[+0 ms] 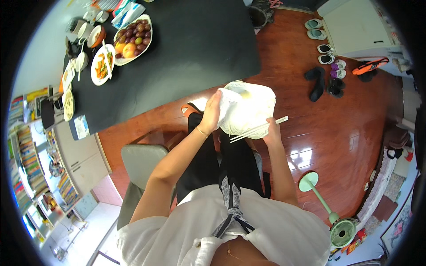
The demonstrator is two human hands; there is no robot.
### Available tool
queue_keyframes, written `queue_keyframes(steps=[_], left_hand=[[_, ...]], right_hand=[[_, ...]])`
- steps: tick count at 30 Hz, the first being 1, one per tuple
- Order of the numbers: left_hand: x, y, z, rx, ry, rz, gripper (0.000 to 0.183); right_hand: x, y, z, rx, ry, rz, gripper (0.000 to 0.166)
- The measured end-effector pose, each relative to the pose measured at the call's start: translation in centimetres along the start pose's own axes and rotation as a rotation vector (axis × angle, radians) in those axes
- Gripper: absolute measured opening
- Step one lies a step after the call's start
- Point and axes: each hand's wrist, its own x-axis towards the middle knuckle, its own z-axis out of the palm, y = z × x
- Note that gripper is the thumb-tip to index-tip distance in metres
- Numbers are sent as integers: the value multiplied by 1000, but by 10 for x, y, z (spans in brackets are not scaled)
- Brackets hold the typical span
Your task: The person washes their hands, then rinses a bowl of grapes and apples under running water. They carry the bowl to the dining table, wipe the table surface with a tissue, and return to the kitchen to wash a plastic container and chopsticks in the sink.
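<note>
My left hand (212, 111) grips a crumpled white tissue or cloth (228, 103) at the left side of a white, squarish container (254, 106) with a patterned rim. Glare washes out the inside of this container, so its contents and depth cannot be told. A pair of pale chopsticks (248, 132) is in my right hand (273, 132), at the container's lower right rim. The chopstick tips point left across the near rim. Whether my right fingers also grip the rim is hard to tell. The container is above my legs, beside the dark table (199, 50).
On the table's left lie a plate of grapes and peaches (133, 40), an oval dish of food with chopsticks (103, 65) and a brown bowl (96, 36). A grey chair (144, 163) stands left of me. A green fan (342, 232) and several shoes (325, 59) are to the right.
</note>
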Motion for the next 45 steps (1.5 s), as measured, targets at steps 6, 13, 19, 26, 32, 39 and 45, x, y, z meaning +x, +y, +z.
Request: queue_keyframes(steps=[6, 13, 19, 26, 32, 39, 45], left_hand=[[-36, 34, 7, -603, 192, -232, 50], [-109, 68, -31, -780, 262, 80, 44], [-239, 134, -71, -895, 258, 372, 42], [-270, 145, -144, -982, 359, 504, 34], [-315, 201, -210, -907, 529, 583, 25], [-356, 220, -286, -913, 624, 700, 15], [-405, 223, -321, -949, 815, 915, 19]], right_hand=[[-41, -4, 9, -36, -14, 33, 42], [-92, -15, 57, -123, -102, 40, 47], [-205, 5, 140, -261, -266, 47, 49], [-210, 58, 203, -420, -328, 135, 52], [-232, 118, 285, -483, -404, 183, 53], [-254, 186, 362, -600, -501, 247, 52], [-271, 233, 438, -835, -628, 357, 54]])
